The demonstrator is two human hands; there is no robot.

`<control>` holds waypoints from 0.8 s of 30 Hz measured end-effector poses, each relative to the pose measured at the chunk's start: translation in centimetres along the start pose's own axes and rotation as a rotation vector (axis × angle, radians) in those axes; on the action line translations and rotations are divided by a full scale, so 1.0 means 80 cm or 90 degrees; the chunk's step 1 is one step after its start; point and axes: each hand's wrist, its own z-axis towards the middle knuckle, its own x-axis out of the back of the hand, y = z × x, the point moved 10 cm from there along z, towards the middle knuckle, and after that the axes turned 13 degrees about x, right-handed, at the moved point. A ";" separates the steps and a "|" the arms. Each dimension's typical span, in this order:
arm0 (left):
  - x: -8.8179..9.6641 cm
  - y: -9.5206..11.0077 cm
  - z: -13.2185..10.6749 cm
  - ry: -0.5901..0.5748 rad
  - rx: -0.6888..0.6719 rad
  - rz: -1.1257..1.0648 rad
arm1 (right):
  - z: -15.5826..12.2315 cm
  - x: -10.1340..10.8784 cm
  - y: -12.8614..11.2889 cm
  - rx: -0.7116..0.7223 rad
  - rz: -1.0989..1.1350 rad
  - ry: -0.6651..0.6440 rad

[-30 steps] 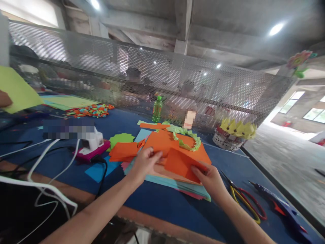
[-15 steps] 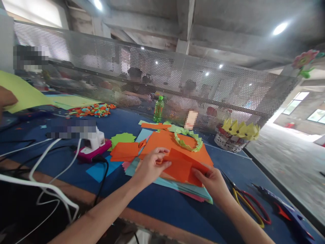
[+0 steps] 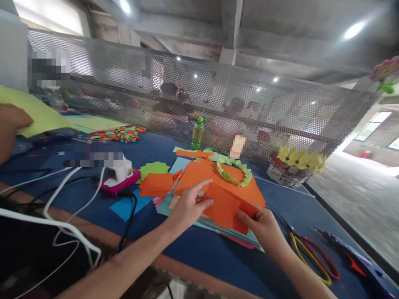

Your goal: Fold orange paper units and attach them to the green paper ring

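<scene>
A folded sheet of orange paper (image 3: 222, 204) is held up between my hands, tilted over a stack of coloured sheets. My right hand (image 3: 262, 222) pinches its lower right end between thumb and fingers. At its left edge is my left hand (image 3: 191, 201), thumb on the edge and index finger stretched along the top; its other fingers are curled and partly hidden. Beneath lies a larger orange sheet (image 3: 193, 172) on top of light blue sheets (image 3: 165, 207). A ring of folded light green paper (image 3: 234, 182) rests on that sheet.
Scissors (image 3: 307, 251) and a blue glue gun (image 3: 358, 259) lie at the right. Leftward are smaller orange pieces (image 3: 156, 185), a pink power strip (image 3: 120, 185) with cables, and another person's hand (image 3: 14, 118) at yellow paper. Behind stand a green bottle (image 3: 197, 133) and a basket (image 3: 285, 174).
The orange paper's front flap has come down and forward, and its face shows wider. My left index finger has straightened along the top edge. The view has shifted slightly.
</scene>
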 end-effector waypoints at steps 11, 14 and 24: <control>-0.014 -0.030 -0.005 -0.064 0.181 -0.127 | -0.001 -0.006 0.004 0.006 0.016 -0.013; -0.013 -0.035 -0.003 -0.060 0.201 -0.144 | -0.001 -0.006 0.008 0.003 0.022 -0.012; -0.017 -0.040 -0.004 -0.058 0.228 -0.175 | 0.001 -0.008 0.012 0.001 0.039 -0.015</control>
